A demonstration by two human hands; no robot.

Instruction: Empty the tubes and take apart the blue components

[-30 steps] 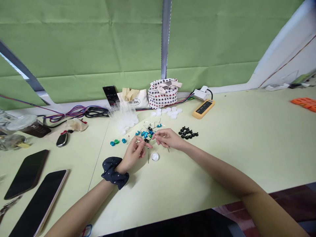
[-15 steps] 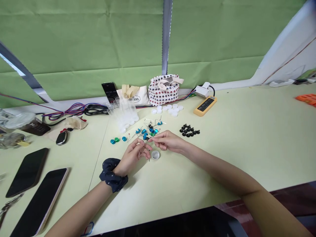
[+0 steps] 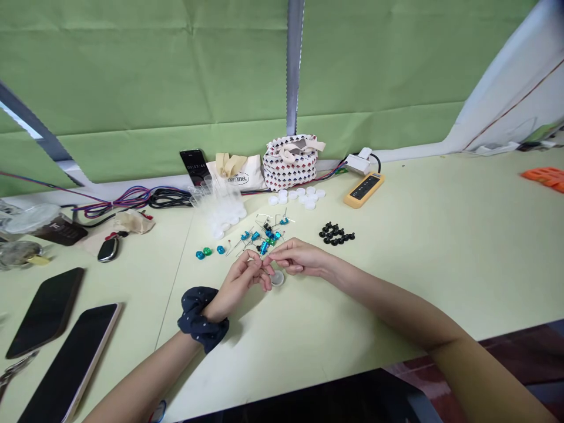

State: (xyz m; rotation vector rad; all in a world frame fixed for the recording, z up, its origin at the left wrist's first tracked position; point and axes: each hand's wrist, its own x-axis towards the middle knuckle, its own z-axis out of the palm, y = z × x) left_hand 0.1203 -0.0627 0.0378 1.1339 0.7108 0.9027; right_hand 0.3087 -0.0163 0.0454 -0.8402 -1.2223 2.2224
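Indoor electronics workspace, looks like a makeshift assembly bench. Long pale green table point(image 3: 440, 252) runs under both hands, green cloth backdrop point(image 3: 132, 76) hanging behind it, split by a metal upright point(image 3: 294, 59). Loose blue capacitors point(image 3: 264, 248) with wire leads lie just ahead of the left hand point(image 3: 240, 281) and right hand point(image 3: 299, 258). Well ahead and left of the hands, bundled coloured wires point(image 3: 132, 198); ahead and right, a yellow power strip point(image 3: 363, 190). Phone showing a timer point(image 3: 194, 166) sits ahead of the hands, two more smartphones point(image 3: 70, 364) well left.
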